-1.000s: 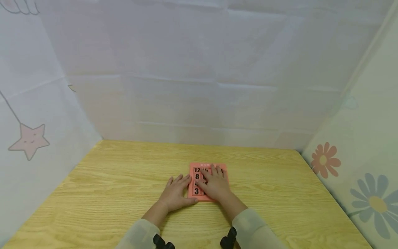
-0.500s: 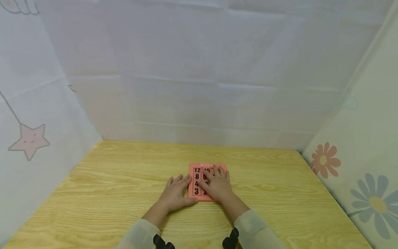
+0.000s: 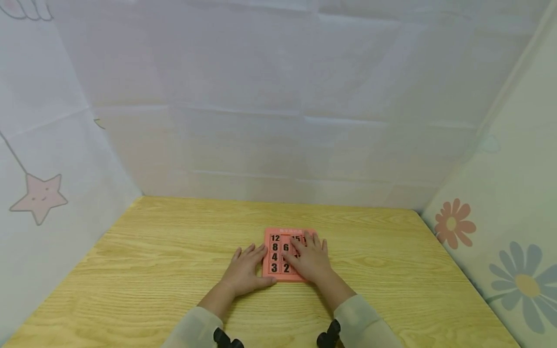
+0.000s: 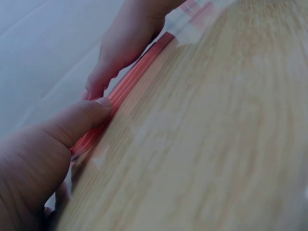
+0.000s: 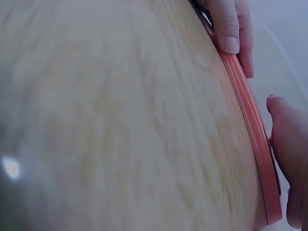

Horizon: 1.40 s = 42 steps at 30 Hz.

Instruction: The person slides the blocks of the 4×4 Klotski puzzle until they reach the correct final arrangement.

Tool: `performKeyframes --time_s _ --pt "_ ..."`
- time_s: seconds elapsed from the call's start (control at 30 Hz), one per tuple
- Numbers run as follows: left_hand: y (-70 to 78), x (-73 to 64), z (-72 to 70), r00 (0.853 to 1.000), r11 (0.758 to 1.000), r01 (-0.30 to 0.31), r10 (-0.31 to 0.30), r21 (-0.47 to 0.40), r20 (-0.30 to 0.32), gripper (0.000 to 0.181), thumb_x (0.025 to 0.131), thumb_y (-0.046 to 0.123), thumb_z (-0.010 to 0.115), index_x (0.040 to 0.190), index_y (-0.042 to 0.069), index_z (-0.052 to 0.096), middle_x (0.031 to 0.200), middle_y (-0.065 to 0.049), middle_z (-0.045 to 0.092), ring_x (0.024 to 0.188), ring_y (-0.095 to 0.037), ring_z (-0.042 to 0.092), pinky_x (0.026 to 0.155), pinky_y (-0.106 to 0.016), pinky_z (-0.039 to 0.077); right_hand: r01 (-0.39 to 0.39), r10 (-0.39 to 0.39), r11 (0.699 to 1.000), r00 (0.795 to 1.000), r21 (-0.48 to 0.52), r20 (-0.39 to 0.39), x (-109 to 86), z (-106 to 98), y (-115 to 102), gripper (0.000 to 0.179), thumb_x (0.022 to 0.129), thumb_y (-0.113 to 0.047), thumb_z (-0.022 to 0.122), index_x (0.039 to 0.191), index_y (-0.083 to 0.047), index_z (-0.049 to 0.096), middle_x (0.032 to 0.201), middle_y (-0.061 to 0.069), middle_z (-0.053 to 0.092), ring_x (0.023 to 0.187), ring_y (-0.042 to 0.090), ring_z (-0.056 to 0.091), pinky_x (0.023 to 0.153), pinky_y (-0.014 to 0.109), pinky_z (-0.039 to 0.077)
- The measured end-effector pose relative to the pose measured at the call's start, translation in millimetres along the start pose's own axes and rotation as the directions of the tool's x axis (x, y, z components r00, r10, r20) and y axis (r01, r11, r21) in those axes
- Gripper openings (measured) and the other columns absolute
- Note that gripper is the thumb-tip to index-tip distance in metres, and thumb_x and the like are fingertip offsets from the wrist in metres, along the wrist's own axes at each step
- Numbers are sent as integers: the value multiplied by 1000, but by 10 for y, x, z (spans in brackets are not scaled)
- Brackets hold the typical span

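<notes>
A pink number slide puzzle (image 3: pixel 278 278) lies flat on the wooden table, its black-numbered tiles in a framed grid. My left hand (image 3: pixel 243 276) holds its near left corner, thumb on the near edge and fingers along the left side. That thumb (image 5: pixel 227 31) shows against the ridged rim in the right wrist view. Over the right half of the tiles my right hand (image 3: pixel 312 263) is spread, fingertips on the top rows, hiding several numbers. A gap stands in the top row between the 12 tile (image 3: pixel 275 238) and the 15 tile (image 3: pixel 296 238).
The light wooden table (image 3: pixel 174 241) reaches back to a pale cloth wall (image 3: pixel 261 121). More cloth hangs on both sides, printed with a star (image 3: pixel 39 198) on the left and flowers (image 3: pixel 455 223) on the right. Black devices (image 3: pixel 329 334) sit at both wrists.
My right hand has moved a little to the right over the puzzle. The 15 tile has slid one column right, leaving a gap beside the 12. My left hand stays in place.
</notes>
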<state>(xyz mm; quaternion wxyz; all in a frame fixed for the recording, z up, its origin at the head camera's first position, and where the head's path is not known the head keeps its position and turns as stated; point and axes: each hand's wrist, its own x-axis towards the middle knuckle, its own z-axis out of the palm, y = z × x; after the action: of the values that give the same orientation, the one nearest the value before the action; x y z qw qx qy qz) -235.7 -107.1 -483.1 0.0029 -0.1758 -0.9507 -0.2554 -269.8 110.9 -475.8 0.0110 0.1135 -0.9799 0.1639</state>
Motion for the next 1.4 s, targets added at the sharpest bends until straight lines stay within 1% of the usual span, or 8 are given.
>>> performKeyframes --time_s 0.23,0.53,0.67,0.83,1.0,1.17,1.3,1.4 --pt "-14 4 -1 1000 1000 1 -1 11 1 94 78 66 67 150 11 42 157 -5 39 149 -33 27 123 -58 9 -3 3 1000 1000 -4 -12 7 -4 30 66 94 -67 41 147 -28 47 163 14 22 151 42 14 120 66 9" --pt "-23 2 5 1000 1000 2 -2 7 -3 94 78 67 67 149 11 42 157 -6 39 149 -33 28 123 -58 10 6 -6 1000 1000 23 0 -9 -3 5 65 96 -63 43 148 -24 46 162 15 24 151 41 13 120 65 8" --pt "-20 2 9 1000 1000 -6 6 -7 -5 94 78 66 68 149 10 43 156 -6 40 148 -34 28 123 -59 10 31 -31 999 999 24 -13 0 6 -44 65 96 -63 43 148 -23 46 161 16 26 151 42 15 120 66 11" --pt "-26 3 20 1000 1000 -14 14 -10 -5 93 78 66 67 149 11 43 157 -5 39 148 -35 27 123 -59 10 61 -61 998 998 0 -14 38 32 -133 64 96 -63 42 148 -25 46 161 16 27 150 42 17 120 64 12" --pt "-20 -1 10 1000 1000 -18 18 -8 0 92 79 65 67 149 11 43 157 -6 39 148 -35 27 122 -60 10 67 -67 998 998 -7 3 64 49 -236 63 97 -63 40 149 -27 44 162 16 25 151 40 17 121 62 12" --pt "-3 -7 -3 1000 1000 -25 25 -6 4 90 80 63 68 149 9 43 156 -6 39 148 -36 28 121 -62 11 76 -76 997 996 -6 36 69 65 -325 65 97 -65 35 150 -28 42 163 15 22 151 40 13 122 62 10" --pt "12 -13 -4 1000 1000 -26 26 -7 5 87 80 61 69 147 10 46 156 -6 40 148 -36 28 121 -63 12 78 -77 997 996 -24 50 67 79 -365 66 97 -68 32 150 -31 41 164 14 20 152 41 11 121 64 10" --pt "16 -9 -8 1000 1000 -23 23 -8 12 85 81 61 68 147 12 47 156 -6 40 148 -36 27 121 -63 12 81 -79 996 996 -40 46 71 81 -378 66 97 -68 31 150 -32 41 163 14 20 151 42 11 121 64 10"
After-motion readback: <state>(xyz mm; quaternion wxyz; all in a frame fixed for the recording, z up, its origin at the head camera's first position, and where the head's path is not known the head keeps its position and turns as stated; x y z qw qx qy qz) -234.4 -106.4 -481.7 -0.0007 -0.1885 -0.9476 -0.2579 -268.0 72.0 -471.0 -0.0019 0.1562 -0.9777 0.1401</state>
